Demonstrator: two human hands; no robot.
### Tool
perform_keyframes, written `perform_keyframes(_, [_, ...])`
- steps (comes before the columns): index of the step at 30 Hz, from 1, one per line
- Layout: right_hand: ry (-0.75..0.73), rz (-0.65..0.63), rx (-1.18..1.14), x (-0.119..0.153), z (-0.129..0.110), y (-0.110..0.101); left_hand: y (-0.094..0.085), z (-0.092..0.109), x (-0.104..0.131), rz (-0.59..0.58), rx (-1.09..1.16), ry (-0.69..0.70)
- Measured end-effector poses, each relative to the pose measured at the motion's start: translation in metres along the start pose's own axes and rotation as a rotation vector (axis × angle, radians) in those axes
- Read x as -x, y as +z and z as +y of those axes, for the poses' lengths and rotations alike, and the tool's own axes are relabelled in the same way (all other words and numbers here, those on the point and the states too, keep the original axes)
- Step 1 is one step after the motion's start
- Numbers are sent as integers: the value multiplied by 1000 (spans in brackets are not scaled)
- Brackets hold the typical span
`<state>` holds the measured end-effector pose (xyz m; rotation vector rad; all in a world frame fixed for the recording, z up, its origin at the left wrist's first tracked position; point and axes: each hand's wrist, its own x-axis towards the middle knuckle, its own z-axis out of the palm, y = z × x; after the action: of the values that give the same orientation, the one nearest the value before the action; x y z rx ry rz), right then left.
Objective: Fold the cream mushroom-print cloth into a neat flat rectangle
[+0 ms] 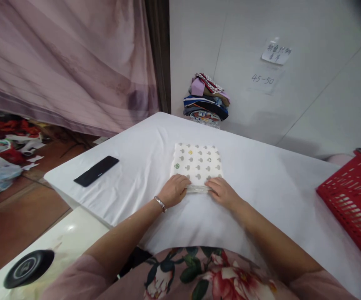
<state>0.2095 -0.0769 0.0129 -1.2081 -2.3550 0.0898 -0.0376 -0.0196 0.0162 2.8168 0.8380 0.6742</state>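
Observation:
A folded white cloth (198, 161), printed with small grey tree-like shapes and a few green and yellow ones, lies flat on the white-covered table. My left hand (174, 189), with a silver bracelet at the wrist, grips its near left corner, fingers curled over the top. At the near right corner my right hand (222, 191) holds the cloth the same way. Between the hands the near edge shows stacked layers and a small pale strip that may be a label. Both thumbs are mostly hidden.
A black phone (96, 171) lies on the table (143, 154) to the left. At the right edge stands a red plastic basket (352, 200). Beyond the far edge is a pile of folded clothes (207, 100) by the wall. A round black object (28, 268) sits on a pale surface, lower left.

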Motion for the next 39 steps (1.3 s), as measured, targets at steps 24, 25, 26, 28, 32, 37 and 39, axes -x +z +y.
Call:
perform_keyframes(24, [-47,121,172,8,-3,13,-5,3,-7,91,-7,-116])
perform_keyframes(25, [-42,122,167,7,-4,13,-5,1,-10,124,19,-144])
perform_keyframes(26, [-34,122,163,7,-5,13,-4,0,-13,150,37,-164])
perform_keyframes(28, [-15,108,146,9,-7,12,0,-1,-17,164,46,-187])
perform_keyframes(32, [67,44,41,10,-11,3,13,0,-16,134,21,-220])
perform_keyframes(37, [244,87,-144,-18,-12,-8,21,3,-12,168,47,-238])
perform_keyframes(39, [255,108,-144,-35,-13,-4,22,3,-11,177,52,-231])
